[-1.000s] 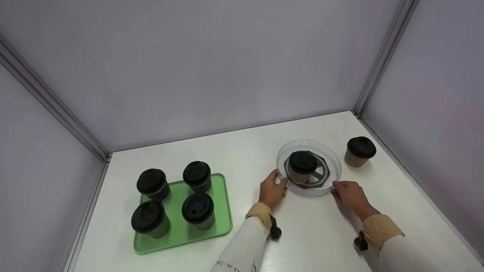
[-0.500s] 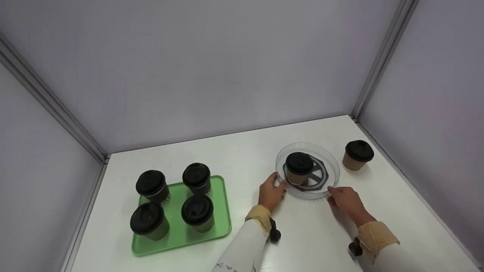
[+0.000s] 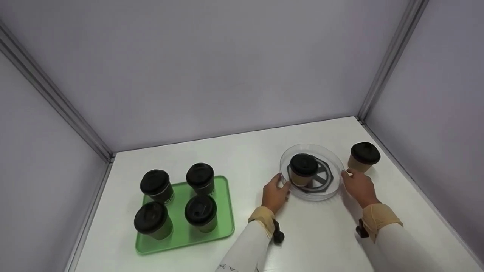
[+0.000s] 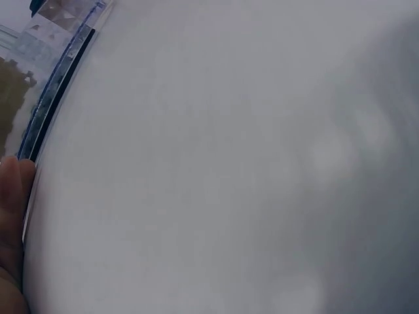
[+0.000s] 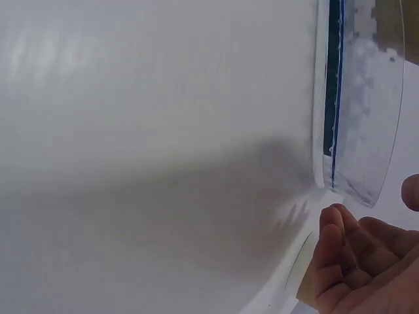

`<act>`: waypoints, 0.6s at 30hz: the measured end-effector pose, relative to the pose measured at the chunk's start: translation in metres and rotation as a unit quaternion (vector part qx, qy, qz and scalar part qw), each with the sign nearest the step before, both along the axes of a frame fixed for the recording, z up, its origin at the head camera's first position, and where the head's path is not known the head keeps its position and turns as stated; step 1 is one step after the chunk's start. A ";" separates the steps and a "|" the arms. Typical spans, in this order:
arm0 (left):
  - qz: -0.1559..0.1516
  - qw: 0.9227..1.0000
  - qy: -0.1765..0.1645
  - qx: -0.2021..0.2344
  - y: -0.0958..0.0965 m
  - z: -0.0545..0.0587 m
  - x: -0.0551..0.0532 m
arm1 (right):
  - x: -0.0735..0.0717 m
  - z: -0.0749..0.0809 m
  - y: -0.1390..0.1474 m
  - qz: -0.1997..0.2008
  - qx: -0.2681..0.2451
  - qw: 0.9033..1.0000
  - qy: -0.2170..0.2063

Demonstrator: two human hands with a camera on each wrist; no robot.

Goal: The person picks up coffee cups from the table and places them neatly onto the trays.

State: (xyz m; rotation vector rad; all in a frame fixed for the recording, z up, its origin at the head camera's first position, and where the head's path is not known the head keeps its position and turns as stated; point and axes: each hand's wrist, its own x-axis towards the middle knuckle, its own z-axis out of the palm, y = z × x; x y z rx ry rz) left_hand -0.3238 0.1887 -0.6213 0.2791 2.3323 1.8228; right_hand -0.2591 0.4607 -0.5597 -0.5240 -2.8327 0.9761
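In the head view a round clear tray (image 3: 329,194) with a dark octagonal spoked base (image 3: 322,177) stands on the right of the table. A brown paper coffee cup (image 3: 303,166) with a black lid is upright inside it, left of its middle. My left hand (image 3: 275,196) rests its fingers against the tray's near left wall; the left wrist view shows fingers (image 4: 12,190) at the wall. My right hand (image 3: 360,187) is beside the tray's right edge. In the right wrist view its fingers and thumb are apart below the clear wall (image 5: 366,118), with nothing between them.
Another lidded cup (image 3: 363,155) stands just beyond my right hand, near the right partition (image 3: 435,151). On the left, a green tray (image 3: 223,211) bears several lidded cups, among them a near cup (image 3: 201,212). A grey wall (image 3: 227,75) borders the table's back.
My right hand slid along the clear tray's near edge to the left, then moved back right and farther away to its right side. My left hand has stayed at the wall.
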 end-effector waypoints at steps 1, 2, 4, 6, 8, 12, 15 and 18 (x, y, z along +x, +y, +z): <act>-0.001 1.000 0.000 -0.001 0.000 0.000 0.000 | -0.004 0.000 0.002 0.000 0.003 1.000 0.007; -0.001 1.000 0.000 0.000 -0.001 0.000 -0.001 | -0.007 0.001 0.004 0.001 0.008 1.000 0.016; -0.001 1.000 0.002 0.000 -0.001 0.000 -0.001 | -0.014 0.002 0.006 0.004 0.018 0.999 0.029; -0.002 1.000 0.003 -0.002 -0.001 0.001 -0.001 | -0.020 0.002 0.009 0.009 0.029 0.999 0.037; -0.002 1.000 0.004 -0.001 -0.001 0.000 -0.001 | -0.026 0.002 0.010 0.015 0.038 0.998 0.037; -0.005 1.000 0.007 0.007 -0.001 -0.002 0.000 | -0.033 0.003 0.011 0.019 0.052 0.998 0.038; -0.005 1.000 0.009 0.010 0.000 -0.003 0.001 | -0.033 0.003 0.012 0.017 0.062 0.997 0.043; -0.006 1.000 0.008 0.009 0.000 -0.002 0.003 | -0.032 0.003 0.013 0.019 0.065 0.997 0.041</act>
